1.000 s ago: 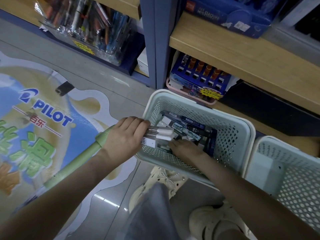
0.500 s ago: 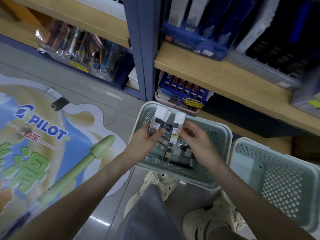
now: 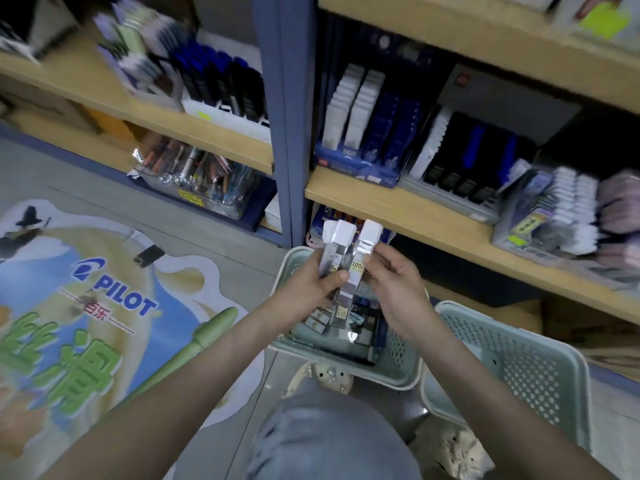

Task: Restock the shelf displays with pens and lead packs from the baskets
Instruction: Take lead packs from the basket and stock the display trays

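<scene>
Above a pale green basket (image 3: pixel 398 362) I hold several clear lead packs (image 3: pixel 341 251) with white caps, standing upright. My left hand (image 3: pixel 308 289) grips the packs on the left. My right hand (image 3: pixel 391 275) pinches the rightmost pack (image 3: pixel 362 258), which bears a yellow label. More packs (image 3: pixel 346 317) lie in the basket below my hands. On the shelf board (image 3: pixel 398 206) stands a blue display (image 3: pixel 360 133) holding white and dark blue packs.
A second pale green basket (image 3: pixel 512 362) stands to the right on the floor. A blue upright post (image 3: pixel 284 116) divides the shelves. Pen trays (image 3: pixel 207 181) fill the left shelves. A floor sticker (image 3: pixel 86 306) covers the left floor. My knee (image 3: pixel 325 441) is below.
Both hands have lifted the lead packs up out of the basket. My view has tilted upward, so more of the shelves shows.
</scene>
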The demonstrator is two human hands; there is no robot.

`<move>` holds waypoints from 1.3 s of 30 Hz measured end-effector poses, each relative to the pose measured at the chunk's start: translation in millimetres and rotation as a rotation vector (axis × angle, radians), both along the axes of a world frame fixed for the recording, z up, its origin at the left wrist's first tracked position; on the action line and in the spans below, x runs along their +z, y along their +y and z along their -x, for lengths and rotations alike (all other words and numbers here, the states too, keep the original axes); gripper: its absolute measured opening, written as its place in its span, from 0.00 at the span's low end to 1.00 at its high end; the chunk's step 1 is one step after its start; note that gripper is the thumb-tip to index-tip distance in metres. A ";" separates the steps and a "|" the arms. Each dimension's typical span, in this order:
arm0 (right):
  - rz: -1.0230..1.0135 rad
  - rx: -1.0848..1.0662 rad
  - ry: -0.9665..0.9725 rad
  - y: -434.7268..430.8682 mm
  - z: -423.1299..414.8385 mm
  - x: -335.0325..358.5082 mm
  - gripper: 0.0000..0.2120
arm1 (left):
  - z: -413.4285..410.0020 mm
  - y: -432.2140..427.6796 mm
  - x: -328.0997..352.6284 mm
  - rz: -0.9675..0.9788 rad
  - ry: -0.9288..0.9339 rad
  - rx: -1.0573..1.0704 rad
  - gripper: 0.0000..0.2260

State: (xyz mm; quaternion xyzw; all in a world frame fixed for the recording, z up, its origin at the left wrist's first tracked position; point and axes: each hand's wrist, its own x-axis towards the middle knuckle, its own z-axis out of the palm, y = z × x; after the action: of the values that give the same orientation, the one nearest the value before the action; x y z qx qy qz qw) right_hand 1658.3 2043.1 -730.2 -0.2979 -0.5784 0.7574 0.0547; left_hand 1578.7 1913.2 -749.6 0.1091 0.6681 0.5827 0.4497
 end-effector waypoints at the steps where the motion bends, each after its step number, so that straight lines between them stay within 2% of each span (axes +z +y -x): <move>1: -0.011 -0.001 0.016 -1.7 -1.2 10.7 0.12 | -1.3 1.2 8.0 -0.002 0.020 -0.002 0.21; 7: -0.044 0.007 0.090 -6.0 -13.3 75.2 0.11 | -11.1 4.4 69.6 -0.032 0.009 -0.004 0.15; 10: -0.077 0.001 0.146 -8.8 -21.4 105.9 0.12 | -20.1 5.1 105.2 -0.066 -0.021 -0.019 0.04; 12: -0.098 -0.004 0.176 -11.1 -26.5 123.2 0.12 | -26.9 7.0 127.0 -0.087 -0.009 -0.010 0.02; 13: -0.106 -0.016 0.180 -11.9 -29.1 130.6 0.12 | -31.0 8.2 136.6 -0.093 0.007 -0.008 0.02; 17: -0.177 -0.028 0.230 -13.1 -39.2 157.5 0.19 | -40.2 15.4 163.3 -0.112 0.114 0.059 0.17; 20: -0.214 -0.019 0.306 -11.0 -45.5 182.5 0.14 | -47.1 20.0 187.8 -0.129 0.185 0.075 0.21; 24: -0.281 -0.034 0.374 -2.3 -49.7 206.6 0.13 | -48.9 25.7 217.9 -0.155 0.293 0.050 0.08; 25: -0.284 -0.057 0.384 0.3 -50.3 212.2 0.13 | -49.4 27.8 225.4 -0.156 0.312 0.042 0.09; 29: -0.237 -0.166 0.444 14.9 -54.1 237.0 0.11 | -53.5 40.9 256.0 -0.168 0.371 0.014 0.22; 31: -0.215 -0.208 0.448 22.6 -56.5 246.5 0.07 | -52.4 47.7 263.7 -0.185 0.380 0.009 0.18; 35: -0.327 -0.245 0.406 47.9 -61.6 265.5 0.06 | -46.4 61.9 279.9 -0.211 0.354 0.045 0.09; 39: -0.375 -0.301 0.450 74.7 -51.3 278.4 0.07 | -32.6 68.5 293.3 -0.279 0.326 0.119 0.15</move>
State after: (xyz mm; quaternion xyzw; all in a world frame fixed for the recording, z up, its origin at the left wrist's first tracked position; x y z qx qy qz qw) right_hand 1709.6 2117.8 -451.7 -0.1900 -0.6307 0.6680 0.3461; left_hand 1611.4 1981.7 -456.3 0.2234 0.6500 0.6698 0.2812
